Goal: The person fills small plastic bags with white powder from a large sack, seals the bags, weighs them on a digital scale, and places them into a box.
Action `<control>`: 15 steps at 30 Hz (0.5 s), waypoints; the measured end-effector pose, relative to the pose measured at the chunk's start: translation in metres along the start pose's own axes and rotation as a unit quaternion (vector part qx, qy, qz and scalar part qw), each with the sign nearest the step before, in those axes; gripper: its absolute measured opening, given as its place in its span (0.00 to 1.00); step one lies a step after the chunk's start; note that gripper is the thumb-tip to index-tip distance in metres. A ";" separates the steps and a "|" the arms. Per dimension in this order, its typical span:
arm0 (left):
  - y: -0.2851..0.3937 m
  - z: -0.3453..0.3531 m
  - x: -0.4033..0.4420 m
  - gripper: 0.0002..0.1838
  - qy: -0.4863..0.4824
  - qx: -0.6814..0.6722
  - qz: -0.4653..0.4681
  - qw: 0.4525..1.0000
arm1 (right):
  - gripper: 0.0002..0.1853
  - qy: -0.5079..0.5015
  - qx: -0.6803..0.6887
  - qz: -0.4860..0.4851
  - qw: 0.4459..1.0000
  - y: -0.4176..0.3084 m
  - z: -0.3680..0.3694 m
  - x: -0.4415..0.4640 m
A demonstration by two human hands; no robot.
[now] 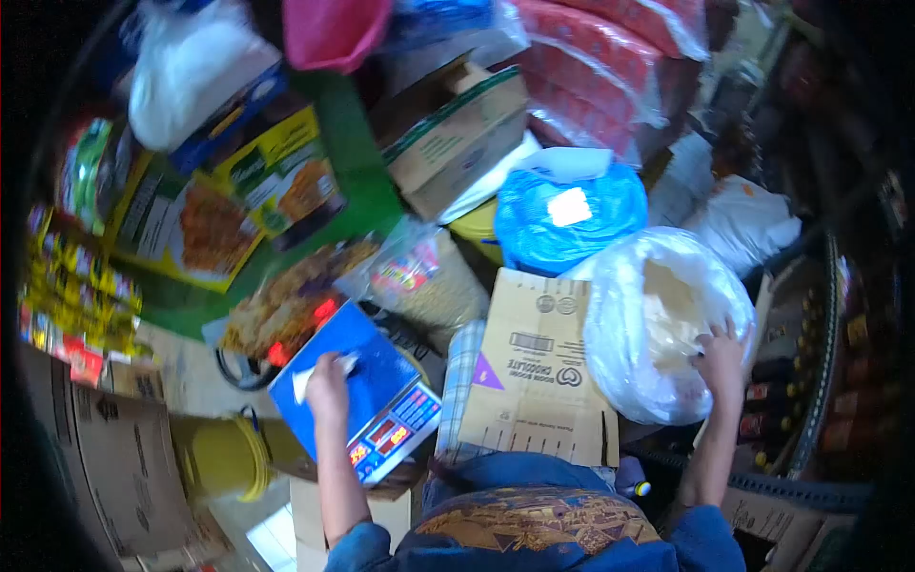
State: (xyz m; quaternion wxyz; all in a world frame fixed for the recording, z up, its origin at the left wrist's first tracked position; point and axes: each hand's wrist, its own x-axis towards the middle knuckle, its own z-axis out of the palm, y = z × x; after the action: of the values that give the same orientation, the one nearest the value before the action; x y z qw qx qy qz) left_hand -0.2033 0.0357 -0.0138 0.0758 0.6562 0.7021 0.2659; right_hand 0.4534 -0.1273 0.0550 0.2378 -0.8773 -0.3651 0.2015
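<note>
My left hand (328,391) is closed on a small white plastic packet (349,364), over the blue top of a digital scale (376,377). Red digits glow on the scale's display, and what the packet holds cannot be made out. On the other side, my right hand (720,360) reaches over the rim of a large white plastic bag (615,329), fingers apart. Pale, whitish contents (672,319) show inside the bag. A flattened chocolate carton (534,372) lies between the scale and the bag.
Behind the carton stands a container covered in blue plastic (572,214). A clear bag of pale grains (429,281) sits behind the scale. Yellow food packs (191,224) cover the left, near a yellow bucket (224,458). Bottles (762,391) line the right; red wrapped packs (591,71) are stacked behind.
</note>
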 end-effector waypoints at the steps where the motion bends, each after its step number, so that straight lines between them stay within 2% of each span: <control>1: 0.007 -0.020 0.002 0.10 0.024 -0.025 0.008 0.999 | 0.24 0.006 0.056 -0.075 0.996 -0.048 0.010 -0.035; 2: 0.007 -0.033 0.005 0.09 0.047 -0.056 0.000 0.997 | 0.26 0.008 0.107 -0.156 0.982 -0.082 0.018 -0.057; 3: 0.010 -0.045 0.006 0.08 0.069 -0.085 -0.012 0.994 | 0.25 0.007 0.060 -0.181 0.982 -0.091 0.020 -0.064; 5: 0.041 -0.076 0.007 0.08 0.031 -0.286 -0.063 0.956 | 0.26 0.011 -0.001 -0.247 0.969 -0.110 0.034 -0.078; 6: 0.049 -0.079 0.007 0.08 0.031 -0.335 -0.054 0.940 | 0.27 0.018 -0.016 -0.290 0.957 -0.124 0.045 -0.085; 7: 0.063 -0.080 0.007 0.08 0.029 -0.335 -0.048 0.941 | 0.27 -0.017 0.030 -0.324 0.945 -0.139 0.056 -0.093; 8: 0.082 -0.079 0.005 0.08 0.012 -0.386 -0.046 0.921 | 0.28 -0.052 0.076 -0.359 0.929 -0.153 0.068 -0.101; 10: 0.128 -0.074 -0.001 0.07 -0.033 -0.459 -0.042 0.887 | 0.29 -0.092 0.047 -0.426 0.899 -0.188 0.075 -0.121; 11: 0.153 -0.068 -0.004 0.07 -0.062 -0.483 -0.039 0.873 | 0.29 -0.087 0.049 -0.423 0.901 -0.199 0.079 -0.128; 13: 0.188 -0.050 -0.009 0.07 -0.125 -0.509 -0.016 0.852 | 0.27 -0.062 0.057 -0.521 0.849 -0.216 0.086 -0.139; 15: 0.218 -0.035 -0.015 0.07 -0.189 -0.524 -0.007 0.830 | 0.26 -0.044 0.050 -0.545 0.836 -0.224 0.089 -0.145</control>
State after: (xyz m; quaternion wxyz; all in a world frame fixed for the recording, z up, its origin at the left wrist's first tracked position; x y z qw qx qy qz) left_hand -0.0253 0.0114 0.1157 0.5417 0.5503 0.4338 0.4643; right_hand 0.1899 -0.0716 0.1355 0.3362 -0.5135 -0.7837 0.0954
